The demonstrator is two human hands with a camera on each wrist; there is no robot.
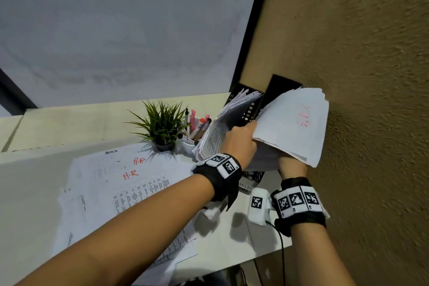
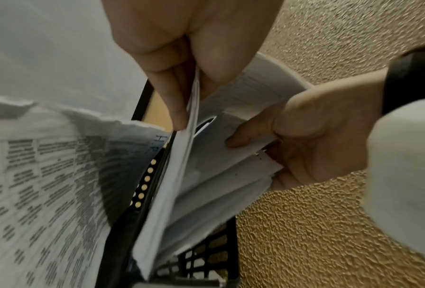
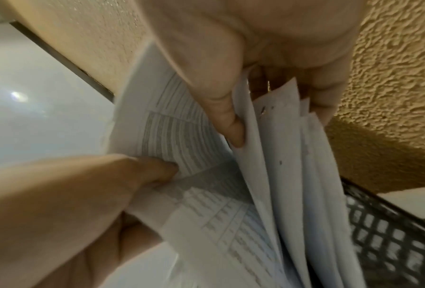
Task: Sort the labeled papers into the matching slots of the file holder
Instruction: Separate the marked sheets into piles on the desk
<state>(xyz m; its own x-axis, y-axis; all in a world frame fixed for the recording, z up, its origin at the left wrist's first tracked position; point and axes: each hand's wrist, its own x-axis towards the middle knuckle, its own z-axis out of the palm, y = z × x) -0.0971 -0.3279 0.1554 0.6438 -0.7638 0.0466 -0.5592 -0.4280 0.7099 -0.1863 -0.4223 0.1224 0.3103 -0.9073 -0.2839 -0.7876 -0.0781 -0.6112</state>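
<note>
The black mesh file holder (image 1: 249,111) stands against the textured wall on the desk's right end; a label reading "MIN" shows on its front. Its left slot holds printed papers (image 1: 216,137), one marked "H.R" (image 2: 157,144). A paper bundle (image 1: 294,123) with faint red writing leans out of the right slot. My left hand (image 1: 246,132) pinches a few sheets (image 2: 182,155) at the bundle's left edge. My right hand (image 1: 290,165) grips the bundle from below, thumb on the front sheets (image 3: 268,155). Loose papers (image 1: 130,181) marked "H.R" and "ADMIN" lie on the desk.
A small potted plant (image 1: 162,127) and a white cup of pens (image 1: 197,127) stand just left of the holder. The brown textured wall (image 1: 359,76) is close on the right. A frosted window (image 1: 116,30) rises behind the desk (image 1: 30,193).
</note>
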